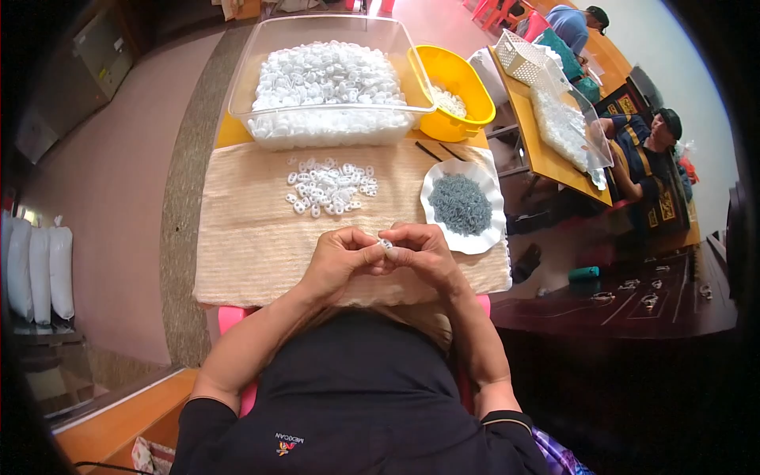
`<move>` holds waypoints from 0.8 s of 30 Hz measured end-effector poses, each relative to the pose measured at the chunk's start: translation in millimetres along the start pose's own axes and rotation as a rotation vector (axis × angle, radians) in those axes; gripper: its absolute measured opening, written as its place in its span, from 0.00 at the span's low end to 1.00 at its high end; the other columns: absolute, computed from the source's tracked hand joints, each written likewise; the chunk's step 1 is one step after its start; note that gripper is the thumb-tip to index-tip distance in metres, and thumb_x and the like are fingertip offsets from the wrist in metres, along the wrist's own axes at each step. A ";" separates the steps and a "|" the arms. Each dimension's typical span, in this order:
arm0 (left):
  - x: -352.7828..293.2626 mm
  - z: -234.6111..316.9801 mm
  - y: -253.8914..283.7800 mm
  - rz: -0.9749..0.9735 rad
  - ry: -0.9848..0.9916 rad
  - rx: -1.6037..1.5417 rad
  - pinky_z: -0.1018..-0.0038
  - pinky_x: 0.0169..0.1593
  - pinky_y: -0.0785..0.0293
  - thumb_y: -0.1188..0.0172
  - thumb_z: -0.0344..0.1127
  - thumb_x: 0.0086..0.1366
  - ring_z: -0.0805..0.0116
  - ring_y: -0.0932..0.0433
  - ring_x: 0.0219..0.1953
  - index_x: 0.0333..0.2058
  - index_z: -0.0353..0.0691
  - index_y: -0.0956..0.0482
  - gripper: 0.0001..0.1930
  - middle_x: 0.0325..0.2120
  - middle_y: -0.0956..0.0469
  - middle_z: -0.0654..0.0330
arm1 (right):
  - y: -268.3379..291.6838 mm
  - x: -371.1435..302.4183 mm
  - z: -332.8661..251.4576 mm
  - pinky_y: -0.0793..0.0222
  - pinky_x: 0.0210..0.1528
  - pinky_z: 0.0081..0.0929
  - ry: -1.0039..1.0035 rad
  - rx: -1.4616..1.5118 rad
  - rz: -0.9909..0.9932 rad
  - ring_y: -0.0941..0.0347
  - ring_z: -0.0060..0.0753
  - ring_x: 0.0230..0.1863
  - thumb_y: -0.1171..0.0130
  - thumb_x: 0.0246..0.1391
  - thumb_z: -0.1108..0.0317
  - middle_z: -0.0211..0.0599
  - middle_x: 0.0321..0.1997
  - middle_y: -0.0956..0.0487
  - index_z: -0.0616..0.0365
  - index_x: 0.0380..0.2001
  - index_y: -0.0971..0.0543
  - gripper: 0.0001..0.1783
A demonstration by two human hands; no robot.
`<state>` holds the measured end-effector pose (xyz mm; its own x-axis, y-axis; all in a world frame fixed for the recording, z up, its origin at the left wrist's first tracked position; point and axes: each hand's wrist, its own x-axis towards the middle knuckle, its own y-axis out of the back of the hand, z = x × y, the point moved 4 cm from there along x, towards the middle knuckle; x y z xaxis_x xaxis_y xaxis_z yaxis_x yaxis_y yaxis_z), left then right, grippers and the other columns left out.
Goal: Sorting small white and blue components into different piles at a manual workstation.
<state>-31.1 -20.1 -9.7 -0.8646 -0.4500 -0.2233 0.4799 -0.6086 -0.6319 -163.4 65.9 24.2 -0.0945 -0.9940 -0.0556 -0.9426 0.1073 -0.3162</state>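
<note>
Left hand [342, 261] and right hand [423, 252] both pinched tight on 1 small white plastic piece [385, 244], over beige towel [245, 249], between person and loose white 2-hole pieces [328, 188], left of scalloped white dish [496, 210].

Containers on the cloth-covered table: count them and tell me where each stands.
3: a large clear bin at the far end, a yellow tub to its right, and a white wavy-rimmed dish on the cloth's right side.
</note>
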 end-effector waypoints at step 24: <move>-3.7 2.1 -8.4 0.074 -0.008 -0.064 0.78 0.36 0.20 0.40 0.31 0.64 0.76 0.22 0.31 0.35 0.36 0.24 0.06 0.28 0.22 0.62 | 86.8 59.9 -162.7 0.29 0.24 0.15 0.532 -0.826 0.811 0.28 0.17 0.22 0.40 0.57 0.67 0.33 0.27 0.22 0.69 0.46 0.23 0.18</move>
<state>-31.7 -14.7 -2.0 -0.8260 -0.4975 -0.2651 0.5315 -0.5306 -0.6602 -303.0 12.0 147.5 -0.6703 -0.5575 0.4898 -0.4552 0.8302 0.3219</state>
